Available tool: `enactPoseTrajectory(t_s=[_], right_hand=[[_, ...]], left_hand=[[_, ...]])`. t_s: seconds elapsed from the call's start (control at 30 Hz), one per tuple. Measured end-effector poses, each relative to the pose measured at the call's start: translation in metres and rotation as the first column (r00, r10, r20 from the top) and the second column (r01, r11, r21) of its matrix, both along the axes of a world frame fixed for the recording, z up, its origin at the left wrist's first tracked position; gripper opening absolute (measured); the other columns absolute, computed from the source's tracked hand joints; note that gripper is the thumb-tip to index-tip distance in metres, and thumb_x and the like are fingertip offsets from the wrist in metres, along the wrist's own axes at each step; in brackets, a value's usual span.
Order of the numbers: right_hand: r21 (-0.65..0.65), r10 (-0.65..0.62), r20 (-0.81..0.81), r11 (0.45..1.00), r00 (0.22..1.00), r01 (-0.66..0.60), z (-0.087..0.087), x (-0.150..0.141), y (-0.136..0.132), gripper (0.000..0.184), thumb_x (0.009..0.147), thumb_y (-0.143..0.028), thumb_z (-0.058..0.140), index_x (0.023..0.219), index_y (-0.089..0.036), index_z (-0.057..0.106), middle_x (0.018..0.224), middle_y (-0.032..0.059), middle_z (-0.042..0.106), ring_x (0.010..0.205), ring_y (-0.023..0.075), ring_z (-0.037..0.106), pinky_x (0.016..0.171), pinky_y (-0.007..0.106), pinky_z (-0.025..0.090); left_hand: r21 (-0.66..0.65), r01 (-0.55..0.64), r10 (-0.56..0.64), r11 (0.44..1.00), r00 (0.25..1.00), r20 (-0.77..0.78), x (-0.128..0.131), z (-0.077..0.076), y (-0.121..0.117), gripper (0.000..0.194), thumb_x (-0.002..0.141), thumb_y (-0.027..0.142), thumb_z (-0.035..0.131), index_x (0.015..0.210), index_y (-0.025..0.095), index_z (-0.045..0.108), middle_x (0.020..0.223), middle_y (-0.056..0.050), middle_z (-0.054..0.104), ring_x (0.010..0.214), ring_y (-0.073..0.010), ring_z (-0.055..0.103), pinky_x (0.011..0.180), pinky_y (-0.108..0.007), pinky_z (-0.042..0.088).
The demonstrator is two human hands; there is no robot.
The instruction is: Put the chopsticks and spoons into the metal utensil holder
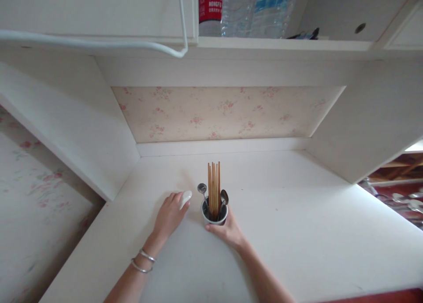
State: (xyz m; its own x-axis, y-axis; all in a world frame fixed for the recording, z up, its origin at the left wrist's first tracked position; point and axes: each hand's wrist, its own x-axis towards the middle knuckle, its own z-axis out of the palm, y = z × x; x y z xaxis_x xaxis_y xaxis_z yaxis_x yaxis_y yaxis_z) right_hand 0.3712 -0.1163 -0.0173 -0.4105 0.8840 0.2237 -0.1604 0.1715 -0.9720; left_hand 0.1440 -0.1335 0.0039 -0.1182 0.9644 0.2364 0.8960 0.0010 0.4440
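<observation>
My right hand (pixel 228 232) is wrapped around the lower right side of a cup (pixel 214 222) standing on the white desk. Wooden chopsticks (pixel 214 188) rise upright from the cup. A metal spoon (pixel 202 188) leans out on its left, and a darker metal spoon (pixel 224 196) on its right. To the left of the cup, my left hand (pixel 170 212) is closed on a smooth white spoon-like object (pixel 185 198); most of it is hidden by the fingers. Two silver bangles (pixel 142 261) circle the left wrist.
White side panels enclose the desk (pixel 297 232), with floral wallpaper (pixel 211 113) behind. Overhead, a shelf (pixel 280 43) holds plastic bottles (pixel 251 8). A white cable (pixel 142 43) hangs across the upper left. Beyond the right panel are cluttered items (pixel 399 201).
</observation>
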Motion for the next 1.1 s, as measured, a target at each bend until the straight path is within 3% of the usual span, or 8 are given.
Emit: enactPoseTrajectory(t_s=[0.1, 0.2, 0.37, 0.47, 0.57, 0.7, 0.83, 1.1], right_hand=[[0.005, 0.003, -0.002, 1.0, 1.0, -0.003, -0.002, 0.0, 0.0, 0.08, 0.062, -0.033, 0.087, 0.131, -0.027, 0.047, 0.126, 0.0084, 0.06, 0.115, 0.0311, 0.056, 0.1, 0.049, 0.041], [0.003, -0.011, -0.012, 1.0, 1.0, 0.011, -0.002, 0.0, -0.001, 0.083, 0.061, -0.032, 0.088, 0.131, -0.027, 0.046, 0.127, 0.0081, 0.06, 0.117, 0.0311, 0.056, 0.101, 0.049, 0.041], [0.009, -0.038, -0.028, 0.999, 0.999, 0.039, -0.002, 0.0, -0.002, 0.085, 0.058, -0.032, 0.09, 0.131, -0.027, 0.047, 0.125, 0.0082, 0.061, 0.116, 0.0319, 0.056, 0.101, 0.05, 0.041], [0.008, -0.047, -0.048, 0.999, 0.998, 0.047, -0.002, 0.0, -0.003, 0.086, 0.057, -0.034, 0.09, 0.131, -0.028, 0.048, 0.123, 0.0077, 0.062, 0.115, 0.032, 0.057, 0.101, 0.051, 0.041], [0.026, -0.057, -0.047, 0.998, 0.997, 0.059, 0.0, -0.001, -0.001, 0.087, 0.056, -0.035, 0.09, 0.132, -0.029, 0.047, 0.126, 0.0074, 0.061, 0.118, 0.032, 0.055, 0.103, 0.051, 0.04], [0.068, -0.066, -0.003, 0.996, 0.998, 0.066, 0.002, 0.0, 0.0, 0.086, 0.058, -0.036, 0.089, 0.132, -0.028, 0.047, 0.127, 0.0078, 0.06, 0.117, 0.0318, 0.055, 0.101, 0.05, 0.041], [0.093, -0.091, 0.018, 0.992, 0.996, 0.089, -0.001, 0.0, 0.0, 0.086, 0.058, -0.035, 0.089, 0.133, -0.027, 0.046, 0.127, 0.0083, 0.06, 0.117, 0.032, 0.056, 0.1, 0.049, 0.042], [0.109, -0.09, 0.009, 0.99, 0.996, 0.088, 0.001, 0.0, -0.001, 0.092, 0.057, -0.035, 0.09, 0.136, -0.026, 0.044, 0.133, 0.0101, 0.057, 0.122, 0.0328, 0.052, 0.104, 0.049, 0.039]], left_hand=[[-0.103, 0.045, -0.062, 0.994, 0.984, -0.168, -0.003, 0.0, 0.006, 0.027, 0.091, 0.029, 0.05, 0.114, 0.019, 0.059, 0.11, -0.009, 0.065, 0.103, -0.0216, 0.06, 0.088, -0.031, 0.044], [-0.182, 0.035, -0.072, 0.983, 0.977, -0.202, -0.002, 0.006, 0.012, 0.025, 0.092, 0.023, 0.043, 0.108, 0.019, 0.062, 0.108, -0.009, 0.067, 0.099, -0.0212, 0.063, 0.082, -0.029, 0.045], [-0.232, -0.054, 0.013, 0.971, 0.984, -0.176, -0.006, 0.035, 0.017, 0.032, 0.093, 0.026, 0.036, 0.087, 0.018, 0.067, 0.089, -0.01, 0.072, 0.085, -0.0236, 0.068, 0.073, -0.03, 0.045], [-0.178, -0.062, 0.072, 0.982, 0.996, 0.05, -0.006, 0.06, 0.01, 0.034, 0.093, 0.04, 0.039, 0.096, 0.02, 0.066, 0.086, -0.006, 0.074, 0.08, -0.021, 0.07, 0.071, -0.027, 0.047], [-0.031, -0.054, 0.062, 0.998, 0.913, 0.403, 0.008, 0.087, -0.004, 0.038, 0.087, 0.052, 0.05, 0.103, 0.02, 0.064, 0.097, -0.005, 0.075, 0.09, -0.02, 0.069, 0.079, -0.025, 0.049], [0.013, -0.011, 0.003, 1.0, 0.863, 0.505, 0.042, 0.11, -0.015, 0.038, 0.085, 0.053, 0.055, 0.102, 0.02, 0.066, 0.096, -0.004, 0.075, 0.087, -0.019, 0.069, 0.077, -0.024, 0.05], [0.056, 0.032, -0.056, 0.998, 0.85, 0.524, 0.07, 0.11, -0.01, 0.036, 0.087, 0.05, 0.054, 0.101, 0.02, 0.067, 0.093, -0.004, 0.075, 0.079, -0.0176, 0.069, 0.068, -0.023, 0.051], [0.098, 0.038, -0.072, 0.994, 0.93, 0.361, 0.097, 0.08, -0.003, 0.028, 0.088, 0.044, 0.052, 0.097, 0.021, 0.067, 0.089, -0.005, 0.075, 0.079, -0.0188, 0.07, 0.073, -0.025, 0.052]])
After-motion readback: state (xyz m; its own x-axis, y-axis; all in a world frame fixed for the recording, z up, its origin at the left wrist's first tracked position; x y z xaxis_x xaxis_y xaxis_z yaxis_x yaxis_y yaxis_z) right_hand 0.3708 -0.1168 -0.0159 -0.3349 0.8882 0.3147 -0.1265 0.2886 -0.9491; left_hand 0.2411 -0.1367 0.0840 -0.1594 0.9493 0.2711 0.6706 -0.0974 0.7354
